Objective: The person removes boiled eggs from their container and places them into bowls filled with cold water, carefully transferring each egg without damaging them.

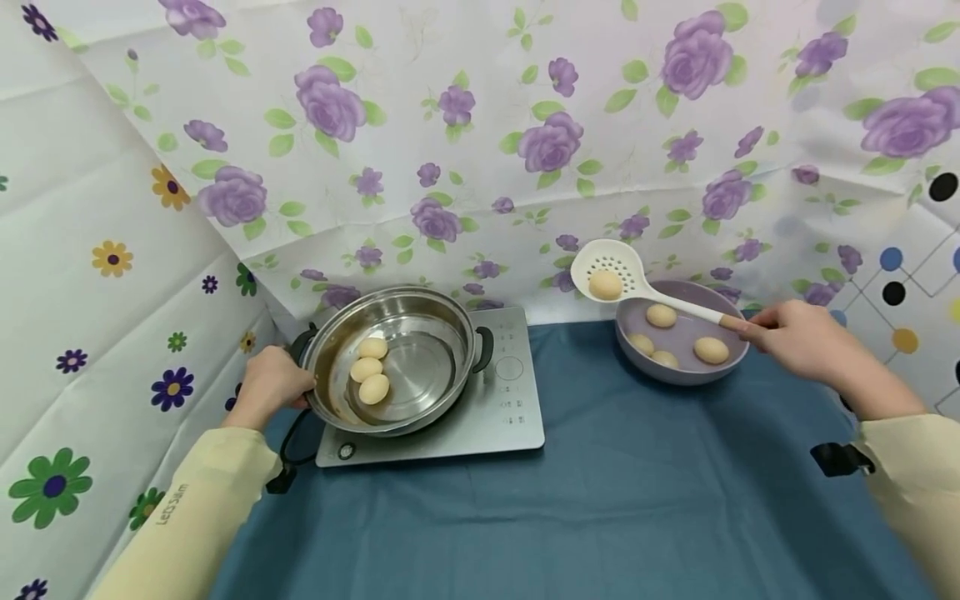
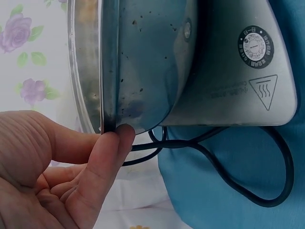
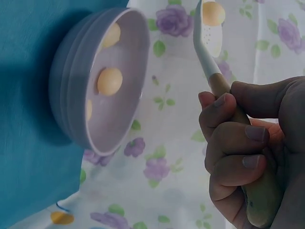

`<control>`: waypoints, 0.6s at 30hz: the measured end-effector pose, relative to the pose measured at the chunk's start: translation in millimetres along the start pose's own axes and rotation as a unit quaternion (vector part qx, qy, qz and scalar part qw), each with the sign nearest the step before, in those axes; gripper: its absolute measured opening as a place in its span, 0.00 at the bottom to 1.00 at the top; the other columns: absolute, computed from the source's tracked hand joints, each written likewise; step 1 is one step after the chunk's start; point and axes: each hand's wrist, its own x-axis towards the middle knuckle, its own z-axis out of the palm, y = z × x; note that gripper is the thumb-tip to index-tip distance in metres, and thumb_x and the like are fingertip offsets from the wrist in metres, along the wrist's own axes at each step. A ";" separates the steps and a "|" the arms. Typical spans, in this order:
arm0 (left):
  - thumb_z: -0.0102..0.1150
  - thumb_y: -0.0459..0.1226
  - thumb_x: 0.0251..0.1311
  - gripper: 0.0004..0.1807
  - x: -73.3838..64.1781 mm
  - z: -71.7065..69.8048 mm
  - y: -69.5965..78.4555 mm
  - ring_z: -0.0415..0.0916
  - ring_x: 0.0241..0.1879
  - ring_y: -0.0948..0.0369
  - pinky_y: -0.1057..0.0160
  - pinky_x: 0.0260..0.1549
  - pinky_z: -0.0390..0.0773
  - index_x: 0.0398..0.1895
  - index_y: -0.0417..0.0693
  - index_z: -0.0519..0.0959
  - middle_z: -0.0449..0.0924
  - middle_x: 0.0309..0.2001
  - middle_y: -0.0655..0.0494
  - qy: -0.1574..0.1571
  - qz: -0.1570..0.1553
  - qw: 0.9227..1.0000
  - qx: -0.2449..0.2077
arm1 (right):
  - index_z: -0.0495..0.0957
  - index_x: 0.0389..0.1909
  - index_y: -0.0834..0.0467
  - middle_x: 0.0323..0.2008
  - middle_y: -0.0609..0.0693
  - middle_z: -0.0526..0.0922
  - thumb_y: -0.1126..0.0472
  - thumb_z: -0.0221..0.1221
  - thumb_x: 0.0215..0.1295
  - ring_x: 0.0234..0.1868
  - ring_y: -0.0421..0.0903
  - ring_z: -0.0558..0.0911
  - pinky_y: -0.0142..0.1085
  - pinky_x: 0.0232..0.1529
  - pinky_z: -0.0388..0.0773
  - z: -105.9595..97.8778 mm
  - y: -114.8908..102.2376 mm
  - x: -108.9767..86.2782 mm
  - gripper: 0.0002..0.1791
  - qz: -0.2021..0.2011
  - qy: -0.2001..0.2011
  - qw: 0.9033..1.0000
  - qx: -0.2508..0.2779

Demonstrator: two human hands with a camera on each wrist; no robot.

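My right hand (image 1: 798,343) grips the wooden handle of a white slotted spoon (image 1: 630,271); its fingers are curled round the handle in the right wrist view. One egg (image 1: 604,285) rests in the spoon's perforated head, which is raised beside and above the purple bowl (image 1: 682,377). Several eggs (image 1: 711,350) lie inside that bowl. At the left, my left hand (image 1: 272,385) holds the side of a steel pot (image 1: 420,421), thumb and fingers at its rim (image 2: 110,129). Three eggs (image 1: 366,369) sit together on the left side of the pot's interior.
Beneath the pot is a silver induction cooker (image 1: 510,417), its touch controls to the right. A black cord (image 2: 228,179) loops beside the cooker's left side. Blue cloth (image 1: 600,500) covers the table, and flowered sheets (image 1: 465,125) hang behind and at the left.
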 end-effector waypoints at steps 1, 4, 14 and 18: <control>0.53 0.34 0.48 0.11 0.2 0.8 -0.8 0.79 0.13 0.59 0.60 0.15 0.75 0.15 0.37 0.80 0.80 0.12 0.50 -0.001 -0.003 1.000 0.001 | 0.81 0.41 0.62 0.26 0.53 0.77 0.33 0.42 0.64 0.19 0.47 0.67 0.39 0.20 0.62 -0.9 2.1 -1.4 0.37 0.001 0.001 1.000 -0.001; 0.53 0.34 0.48 0.11 0.3 2.3 -2.2 0.79 0.13 0.59 0.60 0.16 0.75 0.15 0.38 0.80 0.81 0.14 0.48 -0.003 -0.006 1.000 -0.001 | 0.80 0.41 0.64 0.26 0.53 0.78 0.36 0.42 0.66 0.18 0.46 0.67 0.38 0.19 0.62 -3.8 9.6 -5.3 0.35 0.000 0.005 1.000 -0.003; 0.53 0.34 0.48 0.11 4.0 1.6 -1.4 0.79 0.13 0.59 0.60 0.16 0.76 0.15 0.37 0.81 0.79 0.10 0.53 -0.001 0.009 1.000 -0.007 | 0.78 0.42 0.67 0.23 0.53 0.75 0.37 0.40 0.68 0.17 0.46 0.66 0.38 0.16 0.62 -6.8 29.3 -16.3 0.36 0.027 0.025 0.999 -0.018; 0.53 0.35 0.48 0.11 4.7 1.2 -1.3 0.79 0.14 0.59 0.60 0.16 0.75 0.16 0.37 0.81 0.79 0.11 0.53 -0.007 -0.002 1.000 -0.002 | 0.78 0.42 0.70 0.24 0.54 0.77 0.37 0.41 0.68 0.19 0.47 0.67 0.39 0.17 0.63 -3.6 33.6 -18.1 0.37 0.042 0.040 0.998 -0.024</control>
